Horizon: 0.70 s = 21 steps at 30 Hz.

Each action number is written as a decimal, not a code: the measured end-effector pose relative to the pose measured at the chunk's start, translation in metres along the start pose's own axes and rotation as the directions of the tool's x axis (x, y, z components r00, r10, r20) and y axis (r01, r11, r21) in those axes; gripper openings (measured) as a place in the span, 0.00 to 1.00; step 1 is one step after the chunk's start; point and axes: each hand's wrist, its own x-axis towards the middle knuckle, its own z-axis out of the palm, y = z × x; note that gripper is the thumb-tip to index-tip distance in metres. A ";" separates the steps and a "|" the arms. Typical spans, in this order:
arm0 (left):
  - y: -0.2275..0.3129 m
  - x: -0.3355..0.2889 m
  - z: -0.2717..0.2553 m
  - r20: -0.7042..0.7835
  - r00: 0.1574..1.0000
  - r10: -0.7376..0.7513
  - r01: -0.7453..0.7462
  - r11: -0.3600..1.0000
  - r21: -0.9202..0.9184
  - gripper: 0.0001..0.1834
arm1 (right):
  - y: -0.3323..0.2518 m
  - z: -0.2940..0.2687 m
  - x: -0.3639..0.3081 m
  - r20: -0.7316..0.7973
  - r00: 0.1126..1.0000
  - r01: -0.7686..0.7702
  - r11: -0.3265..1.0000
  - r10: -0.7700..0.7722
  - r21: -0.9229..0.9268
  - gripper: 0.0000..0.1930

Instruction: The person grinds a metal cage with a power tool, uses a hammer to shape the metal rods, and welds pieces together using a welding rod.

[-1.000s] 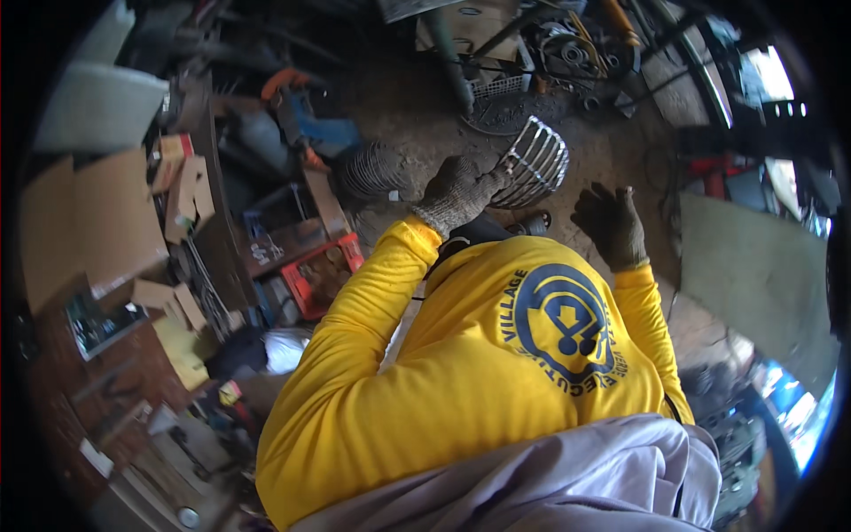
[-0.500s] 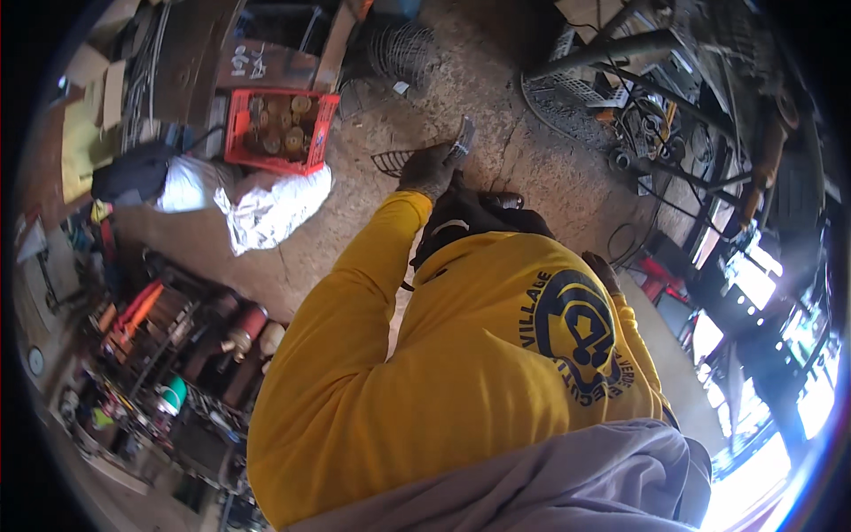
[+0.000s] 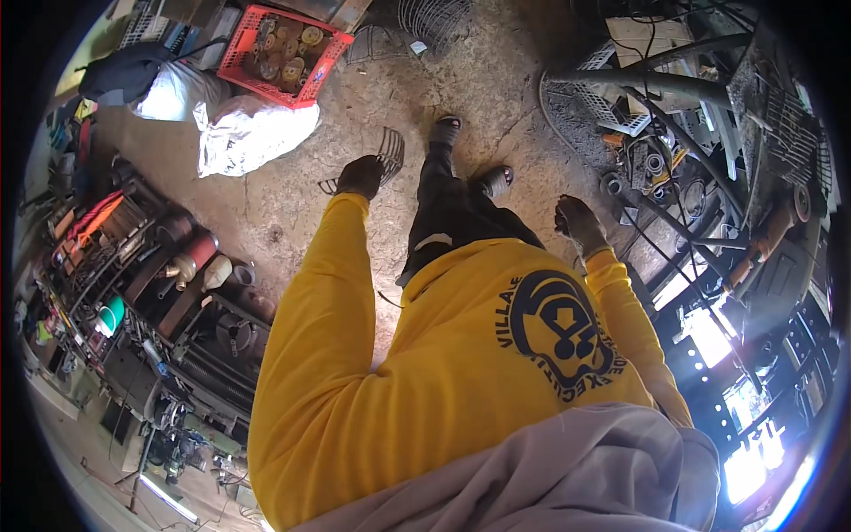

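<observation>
My left hand [image 3: 361, 176] is closed around a small dark metal grate [image 3: 391, 154] with curved parallel bars. The grate sticks out on both sides of the fist, above the floor, and its middle is hidden by my fingers. On the other side of my body, my right hand [image 3: 581, 225] hangs free with loosely bent fingers and nothing visible in it. My shoes stand one ahead of the other between the two hands.
A red plastic crate [image 3: 335, 55] of round discs is at the far left, beside a white sack [image 3: 257, 135]. Machinery and tools crowd the left. Metal pipes [image 3: 674, 86], a white crate [image 3: 606, 108] and cables fill the right. Wire coils [image 3: 434, 19] lie ahead.
My hands, close together in front before, are now apart. The left has swung left with the grate, and the right has come forward into fuller view. My body has turned and stepped.
</observation>
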 end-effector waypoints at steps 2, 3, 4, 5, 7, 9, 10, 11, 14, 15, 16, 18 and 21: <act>-0.010 -0.002 0.006 0.034 0.999 0.023 -0.026 0.997 0.072 0.20 | 0.009 -0.002 -0.006 -0.055 0.998 -0.015 0.994 0.009 -0.107 0.18; -0.017 0.000 0.006 0.069 0.997 0.039 -0.048 0.989 0.143 0.19 | 0.017 -0.007 -0.008 -0.058 0.998 0.008 0.995 -0.014 -0.098 0.18; -0.039 -0.006 0.018 -0.013 0.992 0.122 -0.118 0.976 0.182 0.17 | 0.024 -0.015 -0.009 -0.045 0.998 0.038 0.980 -0.047 -0.195 0.20; -0.041 -0.002 0.014 0.056 0.979 0.194 -0.202 0.939 0.277 0.15 | 0.031 -0.026 -0.007 -0.057 0.995 0.068 0.959 -0.087 -0.274 0.21; -0.024 0.010 -0.002 0.088 0.979 0.184 -0.203 0.922 0.331 0.14 | 0.051 -0.051 -0.012 -0.117 0.991 0.026 0.962 -0.060 -0.271 0.22; -0.012 0.015 -0.011 0.039 0.970 0.240 -0.241 0.926 0.289 0.14 | 0.079 -0.069 -0.022 -0.030 0.898 0.309 0.677 -0.439 -0.668 0.24; -0.011 0.017 -0.012 0.005 0.914 0.406 -0.382 0.856 0.348 0.14 | 0.085 -0.075 -0.031 -0.013 0.833 0.346 0.538 -0.554 -0.768 0.24; 0.003 0.026 -0.020 0.150 0.914 0.377 -0.401 0.781 0.479 0.19 | 0.078 -0.065 -0.045 -0.226 0.904 0.140 0.749 -0.364 -0.647 0.25; 0.082 0.047 -0.051 0.362 0.835 0.414 -0.549 0.589 0.593 0.15 | 0.087 -0.048 -0.105 -0.544 0.829 -0.028 0.961 -0.131 -0.274 0.24; 0.104 0.050 -0.062 0.412 0.816 0.404 -0.577 0.546 0.607 0.14 | 0.083 -0.039 -0.130 -0.600 0.791 -0.060 0.961 -0.119 -0.270 0.27; 0.119 0.060 -0.069 0.473 0.782 0.405 -0.623 0.499 0.603 0.14 | 0.112 -0.038 -0.122 -0.659 0.749 -0.063 0.982 -0.070 -0.176 0.29; 0.120 0.088 -0.083 0.532 0.751 0.391 -0.660 0.481 0.577 0.14 | 0.103 -0.017 -0.136 -0.697 0.715 -0.062 0.998 0.051 0.009 0.29; 0.178 0.135 -0.088 0.666 0.641 0.381 -0.768 0.317 0.556 0.15 | 0.166 0.045 -0.147 -0.716 0.646 -0.051 0.950 0.266 0.307 0.31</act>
